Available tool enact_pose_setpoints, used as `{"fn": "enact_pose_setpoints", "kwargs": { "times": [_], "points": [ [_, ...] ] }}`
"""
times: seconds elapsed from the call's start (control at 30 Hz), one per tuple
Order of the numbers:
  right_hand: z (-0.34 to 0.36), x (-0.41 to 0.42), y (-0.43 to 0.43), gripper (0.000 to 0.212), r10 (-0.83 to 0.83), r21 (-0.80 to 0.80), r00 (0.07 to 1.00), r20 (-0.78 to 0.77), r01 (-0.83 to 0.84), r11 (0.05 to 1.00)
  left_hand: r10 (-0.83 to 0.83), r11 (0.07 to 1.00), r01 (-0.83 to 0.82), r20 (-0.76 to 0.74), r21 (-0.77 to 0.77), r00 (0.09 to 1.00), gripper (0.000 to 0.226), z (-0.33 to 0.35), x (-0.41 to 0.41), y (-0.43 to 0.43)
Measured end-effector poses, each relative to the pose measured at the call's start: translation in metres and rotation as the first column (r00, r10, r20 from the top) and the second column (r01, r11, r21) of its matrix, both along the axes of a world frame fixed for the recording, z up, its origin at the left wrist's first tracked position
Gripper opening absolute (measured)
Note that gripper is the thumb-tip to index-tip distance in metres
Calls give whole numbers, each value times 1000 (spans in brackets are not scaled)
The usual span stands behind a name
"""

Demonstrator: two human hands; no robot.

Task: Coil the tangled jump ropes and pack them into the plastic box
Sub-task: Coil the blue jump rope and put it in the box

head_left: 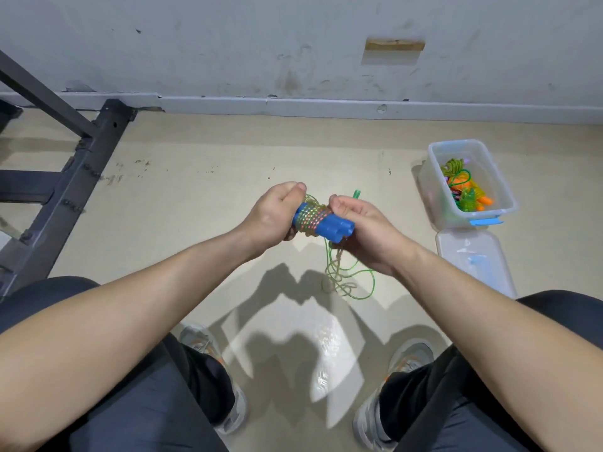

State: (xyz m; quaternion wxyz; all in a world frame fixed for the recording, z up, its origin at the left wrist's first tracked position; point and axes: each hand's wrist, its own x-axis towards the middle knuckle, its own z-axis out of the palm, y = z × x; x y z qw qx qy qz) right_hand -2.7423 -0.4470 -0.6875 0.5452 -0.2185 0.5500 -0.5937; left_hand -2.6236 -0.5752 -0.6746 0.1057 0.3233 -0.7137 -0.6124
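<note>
The jump rope (314, 220) is a clear, green-tinted cord that glints in rainbow colours, wound in tight turns around its two blue handles (329, 227), which are held side by side as one bundle. The bundle sits in the air above the floor, between the person's knees. Its long axis runs from far left to near right, with the blunt handle ends pointing near right. The left hand (272, 216) is curled around the left end, and the right hand (363, 231) grips the right end with fingers bent over the cord. A loose tail (350, 278) hangs down from the bundle and pools in loops on the floor (195, 177), which is pale, beige and scuffed. To the right, on the floor, stands the clear plastic box (432, 181) with coiled ropes (463, 187) in green and orange inside, and its lid (473, 259) lies just in front of it. Behind is a stained grey wall (228, 44) with a skirting (326, 106), and a dark metal frame (81, 177) stands at the left.
</note>
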Motion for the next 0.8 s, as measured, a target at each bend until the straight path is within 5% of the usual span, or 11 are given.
{"fn": "enact_pose_setpoints", "kwargs": {
  "times": [0.13, 0.23, 0.33, 0.43, 0.5, 0.57, 0.63, 0.8],
  "points": [
    [-15, 23, 3, 32, -78, 148, 996, 38, 72, 986, 192, 978, -190, -17, 89, 981, 41, -6, -3, -1],
    [-21, 41, 5, 37, 8, 232, 965, -263, 55, 971, 312, 924, -293, 43, -244, 949, 40, -12, -1, -10],
    [-10, 53, 4, 40, 265, 335, 654, -708, -19, 942, 331, 810, -224, 107, -542, 938, 36, -14, 2, -11],
    [13, 56, 3, 32, 447, 447, 250, -859, -57, 893, 292, 760, -121, 169, -639, 941, 33, -19, 3, -11],
    [26, 46, 4, 26, 445, 446, 104, -889, -16, 895, 231, 747, -45, 196, -663, 953, 33, -19, 4, -9],
    [35, 30, 5, 21, 363, 362, 59, -930, -22, 932, 177, 758, -10, 190, -652, 966, 35, -15, 4, -7],
    [42, 12, 6, 16, 280, 267, 150, -948, -100, 958, 80, 781, 62, 198, -621, 977, 36, -13, 3, -7],
    [29, -13, 7, 26, 146, 60, 744, -652, -141, 988, -159, 859, 210, 147, -467, 976, 40, 0, 0, -3]
  ]
}}
